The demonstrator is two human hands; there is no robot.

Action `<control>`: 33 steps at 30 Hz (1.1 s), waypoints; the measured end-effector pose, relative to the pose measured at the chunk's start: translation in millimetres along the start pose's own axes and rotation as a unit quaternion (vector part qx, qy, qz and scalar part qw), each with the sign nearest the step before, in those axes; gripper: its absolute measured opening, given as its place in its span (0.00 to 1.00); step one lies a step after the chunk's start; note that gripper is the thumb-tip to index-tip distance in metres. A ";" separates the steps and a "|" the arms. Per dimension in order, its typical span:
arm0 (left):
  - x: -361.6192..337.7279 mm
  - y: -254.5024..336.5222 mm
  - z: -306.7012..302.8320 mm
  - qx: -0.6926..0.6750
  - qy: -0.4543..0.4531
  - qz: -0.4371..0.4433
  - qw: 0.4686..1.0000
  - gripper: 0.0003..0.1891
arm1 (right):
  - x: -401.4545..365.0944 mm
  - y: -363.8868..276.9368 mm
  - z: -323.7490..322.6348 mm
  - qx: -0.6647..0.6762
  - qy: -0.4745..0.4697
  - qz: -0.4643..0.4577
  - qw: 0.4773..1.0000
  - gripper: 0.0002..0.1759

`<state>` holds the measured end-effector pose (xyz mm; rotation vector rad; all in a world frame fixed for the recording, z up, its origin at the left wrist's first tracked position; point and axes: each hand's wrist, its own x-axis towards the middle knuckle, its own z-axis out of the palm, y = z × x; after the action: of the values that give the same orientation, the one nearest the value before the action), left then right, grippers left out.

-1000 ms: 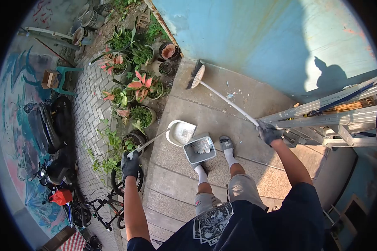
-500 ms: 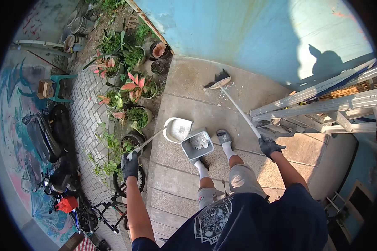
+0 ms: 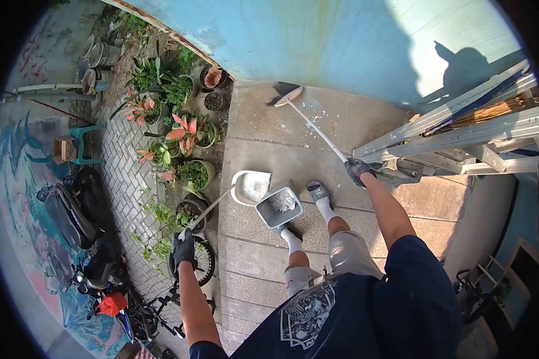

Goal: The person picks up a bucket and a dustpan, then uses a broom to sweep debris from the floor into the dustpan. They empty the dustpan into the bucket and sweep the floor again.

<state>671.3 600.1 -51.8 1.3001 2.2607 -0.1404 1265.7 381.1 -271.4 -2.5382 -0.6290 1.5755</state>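
Observation:
My right hand (image 3: 359, 171), in a dark glove, is closed round the end of the long pale handle of a broom (image 3: 289, 93). The broom's black bristles touch the concrete close to the blue wall. My left hand (image 3: 184, 248), gloved too, grips the handle of a white dustpan (image 3: 251, 186) that rests on the floor with pale debris in it. Against the dustpan's right side stands a grey bin (image 3: 273, 218) holding white scraps, just in front of my feet. Small pale bits (image 3: 318, 122) lie scattered right of the broom head.
Potted plants (image 3: 185, 131) line the left edge of the concrete. Beyond them are brick paving, a motorcycle (image 3: 69, 206) and a bicycle (image 3: 205, 263). A metal ladder (image 3: 455, 128) leans at the right, near my right hand. The blue wall (image 3: 317, 48) bounds the far side.
My right hand has moved forward and left, carrying the broom head left along the wall, away from the scattered bits. The dustpan and bin stay in place by my feet.

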 end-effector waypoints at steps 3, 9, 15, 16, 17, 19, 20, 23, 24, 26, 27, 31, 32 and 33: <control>-10.8 19.8 -5.5 0.038 -0.006 -0.010 0.999 0.27 | -78.5 33.4 -21.6 0.000 0.003 0.011 1.000 0.26; -18.5 36.8 -9.6 0.056 -0.001 -0.008 0.998 0.30 | -141.3 46.5 -7.0 -0.010 0.125 -0.080 0.989 0.25; -15.6 35.1 -12.8 0.049 -0.031 -0.006 0.998 0.29 | -29.1 32.8 34.6 -0.036 0.093 -0.016 0.995 0.19; -10.0 25.9 -11.9 0.052 -0.026 0.011 0.998 0.28 | -35.6 51.3 53.5 -0.045 0.084 -0.028 0.995 0.19; -4.2 17.5 -10.9 0.024 -0.051 -0.009 0.998 0.28 | -47.6 69.7 71.7 -0.057 0.081 -0.042 0.994 0.20; -2.6 21.1 -19.5 0.070 -0.072 0.009 0.995 0.29 | -140.1 76.6 74.4 -0.002 0.062 0.029 0.998 0.23; -8.6 30.4 -26.3 0.081 -0.078 0.010 0.994 0.29 | -175.2 82.1 81.5 0.034 0.058 0.052 0.996 0.26; -13.3 44.1 -41.8 0.089 -0.094 0.055 0.990 0.31 | -247.6 85.9 106.8 0.113 0.113 0.107 0.981 0.27; -12.3 43.4 -43.7 0.103 -0.102 0.074 0.987 0.33 | -252.0 90.6 125.8 0.096 0.186 0.085 0.974 0.25; -2.7 43.5 -40.1 0.094 -0.108 0.066 0.988 0.28 | -207.5 71.7 124.2 0.194 0.193 0.098 0.957 0.22; 3.1 40.2 -38.3 0.118 -0.097 0.090 0.984 0.30 | -181.7 49.3 109.3 0.263 0.193 0.110 0.939 0.20; 9.2 39.5 -29.6 0.167 -0.074 0.165 0.969 0.34 | -38.8 -35.8 119.9 0.187 0.198 0.109 0.956 0.21; 14.2 36.3 -32.1 0.174 -0.075 0.194 0.963 0.35 | 2.8 -28.8 173.0 0.085 0.272 0.074 0.956 0.22; 19.4 28.8 -33.6 0.182 -0.076 0.195 0.961 0.35 | -38.6 -55.6 181.4 0.177 0.182 0.155 0.955 0.23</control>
<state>674.4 641.9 -27.8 1.8302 1.8626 -0.5151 1075.7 391.7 -307.4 -2.6211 0.0921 1.1069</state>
